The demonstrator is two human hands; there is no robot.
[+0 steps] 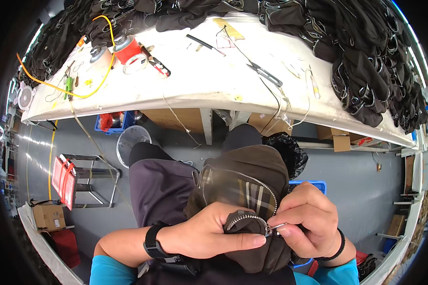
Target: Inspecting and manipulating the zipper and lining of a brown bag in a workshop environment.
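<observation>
Left hand (214, 233) pinches the soft, likely light bag (238, 187) by its firmer zipper (245, 217); my right hand (311, 219) grips, seemingly, the puller (277, 226).

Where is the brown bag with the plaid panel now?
In the head view, low and just right of centre: the brown bag rests on the lap, held by the left hand, the right hand pinching a metal piece at its zipper.

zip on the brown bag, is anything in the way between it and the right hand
Nothing visible: the right hand pinches a small metal piece right at the end of the zip. The left hand holds the brown bag beside that zip, its thumb below it in the picture, not between zip and right hand.
</observation>
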